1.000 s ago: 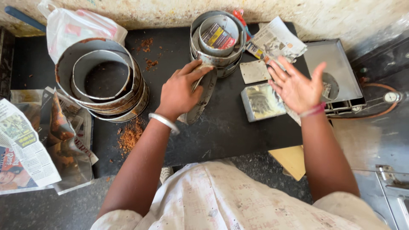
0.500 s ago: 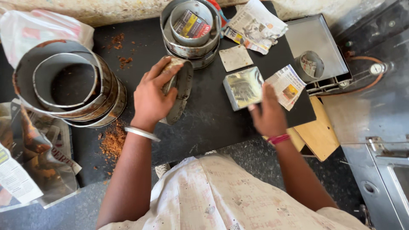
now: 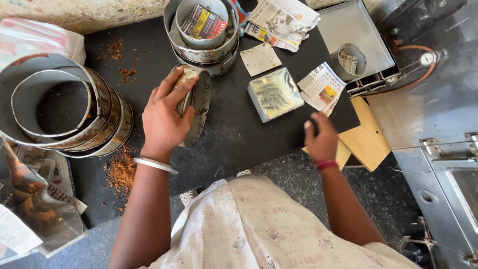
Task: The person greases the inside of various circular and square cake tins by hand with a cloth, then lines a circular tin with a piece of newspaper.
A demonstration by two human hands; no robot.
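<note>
On the black worktop (image 3: 239, 139), nested metal rings (image 3: 59, 107) sit left of the left hand (image 3: 162, 117), which clamps a round tin (image 3: 199, 107) standing on edge. Right of it lie a foil-lined square tin (image 3: 275, 93) and a newspaper scrap (image 3: 322, 87). The right hand (image 3: 321, 139), half a second ago beside that square tin, is now curled at the worktop's near edge; what it pinches is unclear.

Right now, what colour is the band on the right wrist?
Red, or reddish-pink; the band sits just below the right hand, shown in the head view.
</note>
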